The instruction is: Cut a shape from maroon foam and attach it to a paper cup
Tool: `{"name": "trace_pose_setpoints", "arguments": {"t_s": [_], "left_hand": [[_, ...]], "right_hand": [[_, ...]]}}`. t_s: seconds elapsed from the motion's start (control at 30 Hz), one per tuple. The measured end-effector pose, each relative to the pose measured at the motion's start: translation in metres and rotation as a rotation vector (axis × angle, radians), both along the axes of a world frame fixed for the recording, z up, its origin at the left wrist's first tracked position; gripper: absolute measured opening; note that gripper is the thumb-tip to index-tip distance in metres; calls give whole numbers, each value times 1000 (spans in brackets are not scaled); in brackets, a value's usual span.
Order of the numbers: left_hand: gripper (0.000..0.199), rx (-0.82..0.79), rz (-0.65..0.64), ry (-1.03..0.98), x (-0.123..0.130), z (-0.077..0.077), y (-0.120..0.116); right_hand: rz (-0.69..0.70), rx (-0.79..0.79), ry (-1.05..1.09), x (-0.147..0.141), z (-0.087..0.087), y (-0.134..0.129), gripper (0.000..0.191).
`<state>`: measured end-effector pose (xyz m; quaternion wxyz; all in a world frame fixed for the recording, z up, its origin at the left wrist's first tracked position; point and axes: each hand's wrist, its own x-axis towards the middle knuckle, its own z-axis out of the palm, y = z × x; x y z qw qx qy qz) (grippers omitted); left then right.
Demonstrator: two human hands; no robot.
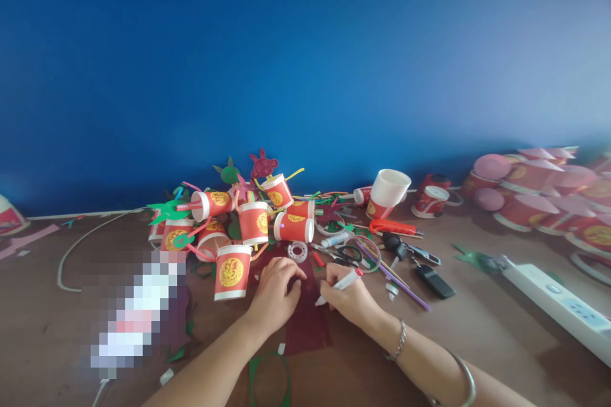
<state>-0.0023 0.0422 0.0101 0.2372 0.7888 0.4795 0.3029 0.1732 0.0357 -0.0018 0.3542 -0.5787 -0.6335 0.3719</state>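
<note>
My left hand [277, 292] lies on a strip of dark red paper [308, 334], its thumb apart from the fingers. In my right hand [351, 304] is a white marker [346, 281] with a red end, its tip pointing down at the paper's right side. A small red cap [317, 259] sits just beyond the paper, near a roll of clear tape [291, 253]. Black-handled scissors [352, 250] and a white-and-blue tube [335, 240] lie past my right hand. Beside my left hand stands a red paper cup [231, 275] with a yellow emblem.
Decorated red cups [253, 222] with paper figures pile up before the blue wall [305, 76]. A cup stack [389, 187], an orange cutter [394, 227], keys [394, 244] and a black fob [435, 281] lie right. Farther right are a white power strip [544, 296] and more cups [529, 210].
</note>
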Motion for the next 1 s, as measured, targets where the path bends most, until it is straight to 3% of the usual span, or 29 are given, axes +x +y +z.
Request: {"name": "trace_pose_setpoints", "arguments": {"t_s": [1.0], "left_hand": [[18, 1, 7, 6, 0, 0, 1]], "right_hand": [[25, -11, 0, -1, 5, -3, 22]]}}
